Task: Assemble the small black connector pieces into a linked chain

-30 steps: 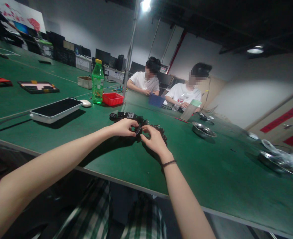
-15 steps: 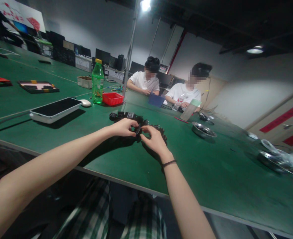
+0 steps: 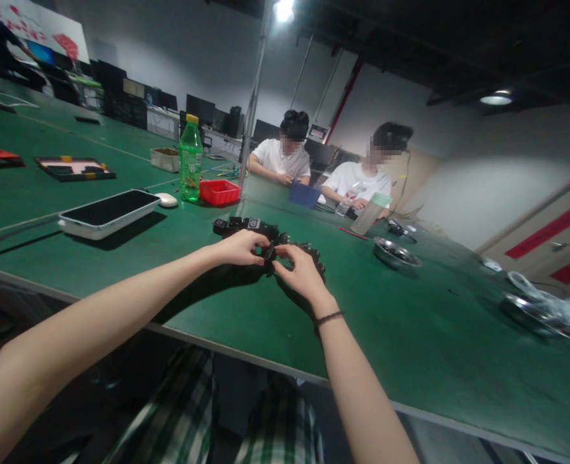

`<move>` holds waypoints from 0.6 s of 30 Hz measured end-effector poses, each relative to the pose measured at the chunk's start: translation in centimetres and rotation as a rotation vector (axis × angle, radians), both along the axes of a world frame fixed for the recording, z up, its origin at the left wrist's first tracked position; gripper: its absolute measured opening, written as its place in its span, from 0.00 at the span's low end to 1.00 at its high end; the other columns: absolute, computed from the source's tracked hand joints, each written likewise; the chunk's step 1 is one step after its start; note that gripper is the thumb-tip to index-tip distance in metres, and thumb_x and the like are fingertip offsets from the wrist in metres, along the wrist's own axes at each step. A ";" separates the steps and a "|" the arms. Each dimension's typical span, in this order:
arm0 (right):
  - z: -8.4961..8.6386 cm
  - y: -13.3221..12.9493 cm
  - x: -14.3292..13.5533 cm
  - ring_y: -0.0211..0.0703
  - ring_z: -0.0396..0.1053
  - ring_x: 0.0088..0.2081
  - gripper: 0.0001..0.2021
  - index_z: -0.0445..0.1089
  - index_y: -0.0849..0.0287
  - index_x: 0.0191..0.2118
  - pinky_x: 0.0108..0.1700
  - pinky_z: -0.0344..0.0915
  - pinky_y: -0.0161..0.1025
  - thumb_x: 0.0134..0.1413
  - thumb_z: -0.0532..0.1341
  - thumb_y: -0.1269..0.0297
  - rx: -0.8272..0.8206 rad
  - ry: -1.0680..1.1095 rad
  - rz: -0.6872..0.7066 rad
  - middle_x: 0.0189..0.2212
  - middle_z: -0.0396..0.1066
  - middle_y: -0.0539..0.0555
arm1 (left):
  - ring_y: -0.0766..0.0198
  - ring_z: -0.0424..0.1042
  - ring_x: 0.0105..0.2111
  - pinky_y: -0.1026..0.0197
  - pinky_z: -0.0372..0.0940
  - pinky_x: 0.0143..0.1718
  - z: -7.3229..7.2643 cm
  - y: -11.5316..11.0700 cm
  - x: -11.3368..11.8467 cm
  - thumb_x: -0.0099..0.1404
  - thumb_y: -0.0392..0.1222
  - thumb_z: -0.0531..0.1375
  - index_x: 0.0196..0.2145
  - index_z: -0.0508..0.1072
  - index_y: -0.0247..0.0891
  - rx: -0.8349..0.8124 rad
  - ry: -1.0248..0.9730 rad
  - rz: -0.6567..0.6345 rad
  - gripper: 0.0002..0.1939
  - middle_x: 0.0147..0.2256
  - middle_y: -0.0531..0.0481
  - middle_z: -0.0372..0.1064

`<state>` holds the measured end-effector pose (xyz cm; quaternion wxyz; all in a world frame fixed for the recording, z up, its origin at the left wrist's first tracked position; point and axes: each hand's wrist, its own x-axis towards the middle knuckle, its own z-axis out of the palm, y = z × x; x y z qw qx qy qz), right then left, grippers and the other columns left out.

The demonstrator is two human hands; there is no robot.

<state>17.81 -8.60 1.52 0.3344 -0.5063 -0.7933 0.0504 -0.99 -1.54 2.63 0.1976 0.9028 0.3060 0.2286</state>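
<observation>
Between my two hands is a small black part (image 3: pixel 269 252), too dark to name its kind. My left hand (image 3: pixel 243 247) grips it from the left with thumb and fingers. From the other side, my right hand (image 3: pixel 300 268) pinches it with thumb and forefinger. Just behind my left hand, several black blocky parts (image 3: pixel 253 223) with pale round markings lie on the green table (image 3: pixel 362 335). More dark, knobbly parts (image 3: pixel 314 251) are bunched beyond my right hand and partly covered by it.
Left of my hands are a white-cased device (image 3: pixel 111 212), a white mouse (image 3: pixel 167 200), a green bottle (image 3: pixel 189 161) and a red tray (image 3: pixel 220 193). A metal bowl (image 3: pixel 396 253) stands to the right, another bowl (image 3: pixel 531 316) farther right. Two people sit across the table.
</observation>
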 end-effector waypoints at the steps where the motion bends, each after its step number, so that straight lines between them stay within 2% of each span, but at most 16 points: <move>1: 0.0 0.0 0.0 0.46 0.71 0.42 0.12 0.70 0.61 0.44 0.48 0.68 0.45 0.52 0.60 0.69 0.002 -0.001 0.002 0.40 0.73 0.57 | 0.61 0.73 0.32 0.64 0.65 0.34 0.0 0.0 0.0 0.52 0.41 0.64 0.43 0.75 0.32 -0.001 -0.002 -0.001 0.20 0.36 0.46 0.76; 18: -0.1 0.0 0.1 0.46 0.73 0.44 0.14 0.72 0.60 0.47 0.50 0.68 0.44 0.53 0.61 0.69 0.021 0.003 -0.006 0.43 0.75 0.58 | 0.60 0.73 0.34 0.63 0.66 0.35 0.2 -0.1 0.0 0.52 0.41 0.64 0.45 0.74 0.31 0.002 0.006 0.022 0.22 0.39 0.45 0.76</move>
